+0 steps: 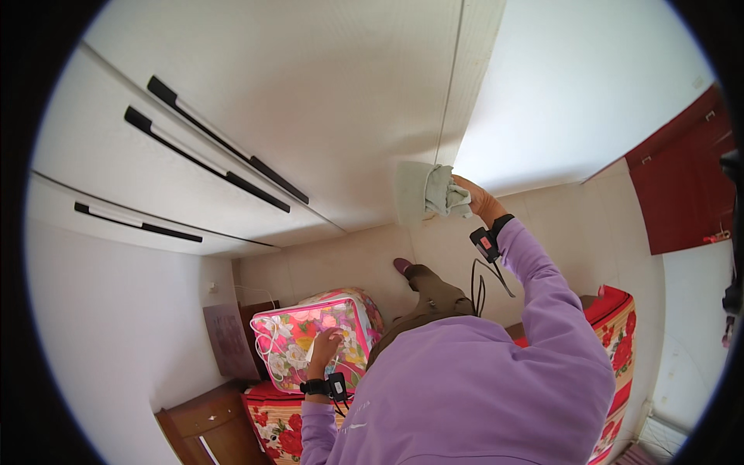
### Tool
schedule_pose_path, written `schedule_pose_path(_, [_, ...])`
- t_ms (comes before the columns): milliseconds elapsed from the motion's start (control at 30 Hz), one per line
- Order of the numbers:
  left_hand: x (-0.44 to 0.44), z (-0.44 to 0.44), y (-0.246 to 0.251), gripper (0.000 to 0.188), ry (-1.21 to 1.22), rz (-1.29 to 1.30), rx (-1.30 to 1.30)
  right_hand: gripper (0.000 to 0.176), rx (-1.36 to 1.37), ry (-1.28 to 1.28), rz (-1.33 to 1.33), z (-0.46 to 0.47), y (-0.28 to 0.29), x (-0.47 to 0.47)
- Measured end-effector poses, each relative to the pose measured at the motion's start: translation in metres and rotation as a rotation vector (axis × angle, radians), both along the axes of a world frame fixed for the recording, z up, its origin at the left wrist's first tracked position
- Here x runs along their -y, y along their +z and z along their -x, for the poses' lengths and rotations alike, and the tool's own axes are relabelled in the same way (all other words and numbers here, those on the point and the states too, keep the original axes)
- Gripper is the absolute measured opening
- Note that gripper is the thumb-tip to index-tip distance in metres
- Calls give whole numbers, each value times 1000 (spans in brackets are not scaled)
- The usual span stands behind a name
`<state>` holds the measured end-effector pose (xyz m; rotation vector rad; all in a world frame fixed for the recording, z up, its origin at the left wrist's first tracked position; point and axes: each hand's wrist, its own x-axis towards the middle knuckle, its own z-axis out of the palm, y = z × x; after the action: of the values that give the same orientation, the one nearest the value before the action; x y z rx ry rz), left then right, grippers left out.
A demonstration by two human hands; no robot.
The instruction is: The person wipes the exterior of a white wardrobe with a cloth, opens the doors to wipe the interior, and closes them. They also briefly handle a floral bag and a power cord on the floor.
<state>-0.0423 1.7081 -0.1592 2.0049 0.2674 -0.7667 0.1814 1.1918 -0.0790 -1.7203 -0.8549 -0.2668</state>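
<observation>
My right hand [474, 195] grips a crumpled pale green cloth [444, 192]. Part of the cloth lies spread and slightly blurred against the white wood-grain wardrobe [360, 116], near its right-hand edge. Lower down, my left hand [326, 347] hangs in front of a floral zipped storage bag [296, 325] with pink trim, its fingers loosely bent and nothing plainly held in them. Whether it touches the bag cannot be made out. A white cable [264, 343] loops over the bag's left side.
Long black handles [215, 157] stand out from the wardrobe doors. A red cabinet [680, 180] hangs at the right. Beside me are a bed with a red rose-patterned cover [285, 427] and a brown wooden cabinet [203, 424]. Pale tiles [337, 256] cover the floor.
</observation>
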Motion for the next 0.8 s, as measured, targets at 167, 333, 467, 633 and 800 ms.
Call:
schedule_pose_path(167, [20,-5,25,32,37,128,-20,43,-728,56,-199,22,49,-33])
schedule_pose_path(333, [45,-25,63,33,140,299,139,34,-1299,415,-323,-12,69,-102])
schedule_pose_path(467, [52,-31,82,33,189,380,183,40,-1271,321,-42,-18,63,-149])
schedule_pose_path(633, [39,-8,65,33,245,372,152,35,-752,125,275,-53,126,-179])
schedule_pose_path(800, [26,33,42,32,368,329,-34,39,11,-305,18,-116,255,-169])
